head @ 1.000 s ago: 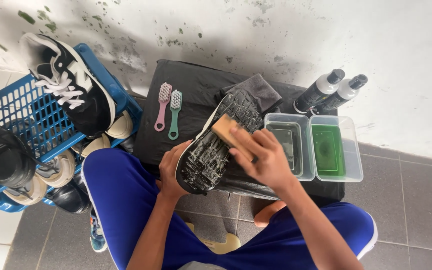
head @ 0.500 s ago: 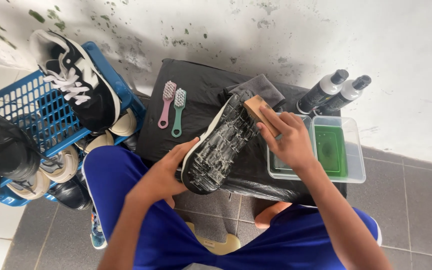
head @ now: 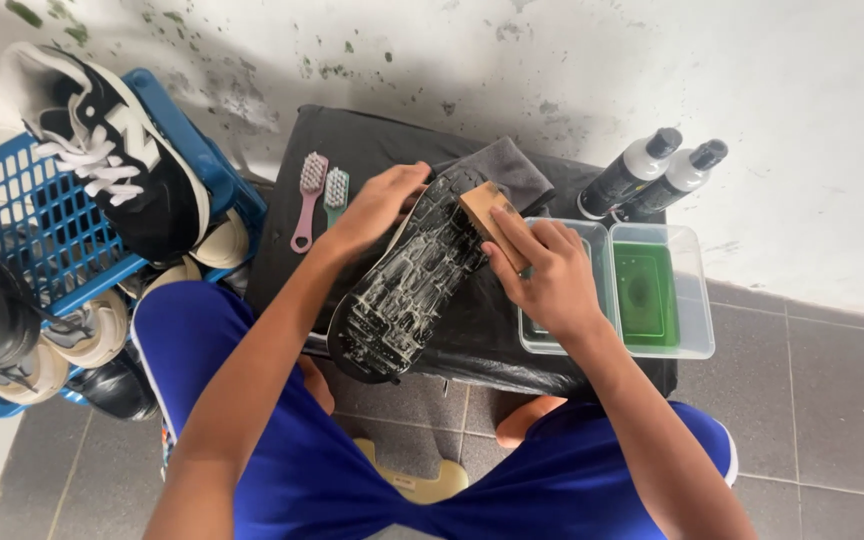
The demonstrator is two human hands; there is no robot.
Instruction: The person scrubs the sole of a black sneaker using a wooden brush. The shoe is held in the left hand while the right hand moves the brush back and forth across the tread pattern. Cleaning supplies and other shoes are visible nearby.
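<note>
A: L hand (head: 377, 205)?
B: Wrapped round the toe end of the black shoe (head: 407, 285), grip pressed onto its edge. Shoe's sole-up, soapy, lying slantwise on the black-covered bench (head: 352, 150).
A: R hand (head: 544, 270)?
B: Pinching a wooden scrub brush (head: 492, 222), fingers closed over it, brush touching the sole near the toe end.
A: Stuff nearby?
B: Two clear tubs just beside the R hand: one partly hidden under it (head: 562, 290), other w/ green liquid (head: 660, 292). Two bottles, black caps (head: 652, 175), behind the tubs by the wall. Pink brush (head: 307, 198) & green brush (head: 334, 196) side by side on the bench, left of the L hand. Grey cloth (head: 504, 165) behind the shoe.
A: Further left?
B: Blue crate (head: 22, 225) on the floor, black sneaker w/ white laces (head: 112, 165) on top.
</note>
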